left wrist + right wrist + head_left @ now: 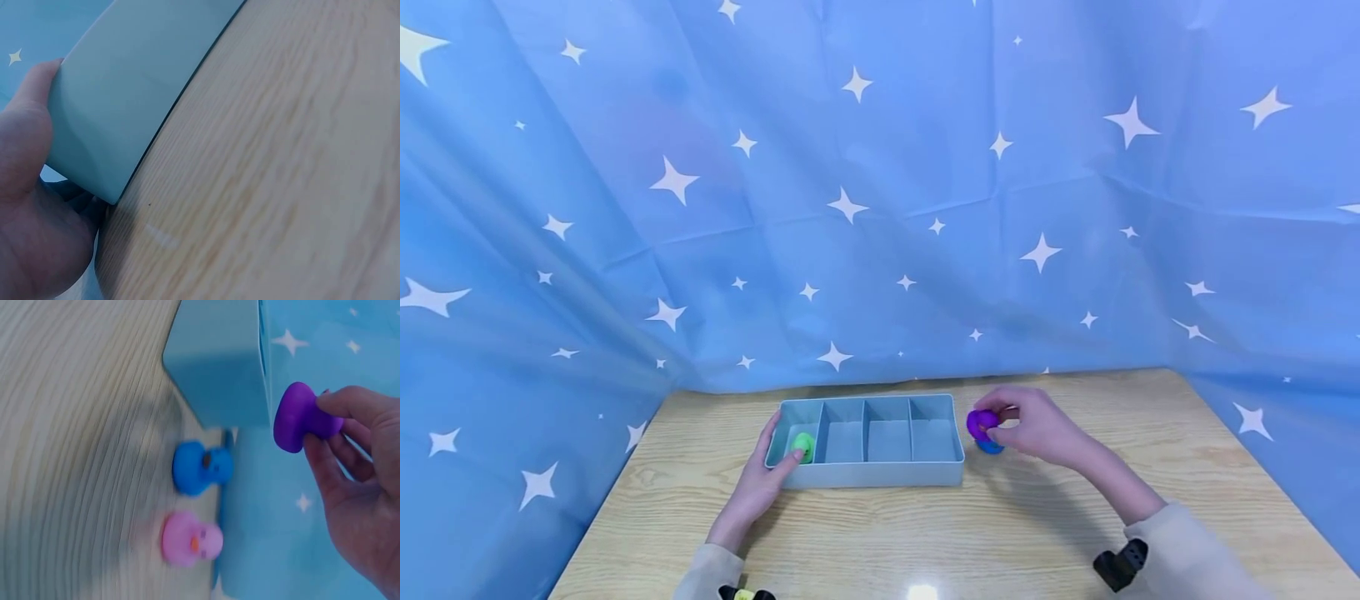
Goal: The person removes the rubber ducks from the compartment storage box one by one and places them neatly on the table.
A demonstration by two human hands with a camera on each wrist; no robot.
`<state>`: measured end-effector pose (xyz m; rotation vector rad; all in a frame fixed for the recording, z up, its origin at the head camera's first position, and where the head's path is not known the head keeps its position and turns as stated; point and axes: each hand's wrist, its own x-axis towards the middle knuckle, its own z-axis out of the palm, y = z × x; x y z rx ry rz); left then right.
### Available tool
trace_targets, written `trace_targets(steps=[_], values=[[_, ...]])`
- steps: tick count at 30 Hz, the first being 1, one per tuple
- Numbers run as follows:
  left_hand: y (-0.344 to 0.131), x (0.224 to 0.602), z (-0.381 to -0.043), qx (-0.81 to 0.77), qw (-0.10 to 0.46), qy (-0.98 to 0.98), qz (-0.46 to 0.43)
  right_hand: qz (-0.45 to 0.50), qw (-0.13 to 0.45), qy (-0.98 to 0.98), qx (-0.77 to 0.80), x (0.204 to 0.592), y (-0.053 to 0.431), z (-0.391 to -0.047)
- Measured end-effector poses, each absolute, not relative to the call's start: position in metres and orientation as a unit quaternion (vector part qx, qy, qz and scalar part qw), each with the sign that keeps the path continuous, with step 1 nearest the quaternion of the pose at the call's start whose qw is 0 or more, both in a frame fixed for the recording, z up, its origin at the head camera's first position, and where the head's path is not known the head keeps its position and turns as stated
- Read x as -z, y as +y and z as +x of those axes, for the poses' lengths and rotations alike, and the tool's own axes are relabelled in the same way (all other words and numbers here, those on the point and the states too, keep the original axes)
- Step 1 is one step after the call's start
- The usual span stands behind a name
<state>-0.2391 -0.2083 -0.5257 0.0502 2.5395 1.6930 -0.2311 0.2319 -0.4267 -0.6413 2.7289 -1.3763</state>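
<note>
Pinches the purple toy (292, 420) between thumb and fingertips of the right grip (1033, 427), clamped on the narrower, probably head, end; leaves the rounded body free, perhaps for a light, easily released hold. Holds it above the tabletop (880, 533), just off the right end of the divided box (880, 475), with the blue duck (190, 469) lower down on the wood and the pink duck (181, 539) just beside that one. Clamps the near left corner of the box with the left grip (754, 492), thumb at the near rim, fingers along the left end, likely as a brace against sliding. Keeps the green toy (803, 447) inside the leftmost compartment (802, 417), close by the left thumb. Sits near the tabletop's back edge, the box, with the starry cloth (880, 333) just behind: little room that way. Leaves far more wood toward the front and right edges. Calls for height over the box's end wall in any leftward move, and care around both ducks below.
</note>
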Motion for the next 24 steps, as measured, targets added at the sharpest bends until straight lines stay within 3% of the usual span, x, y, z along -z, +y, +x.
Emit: trace_targets(steps=[5,24], values=[[-0.209,0.523,-0.237,-0.557,0.049,0.829,0.02,-0.16,0.0,0.882,0.444,0.426,0.256,-0.226],[-0.208,0.522,-0.237,-0.557,0.053,0.829,0.021,-0.147,-0.055,0.9,0.406,0.435,0.319,-0.217]])
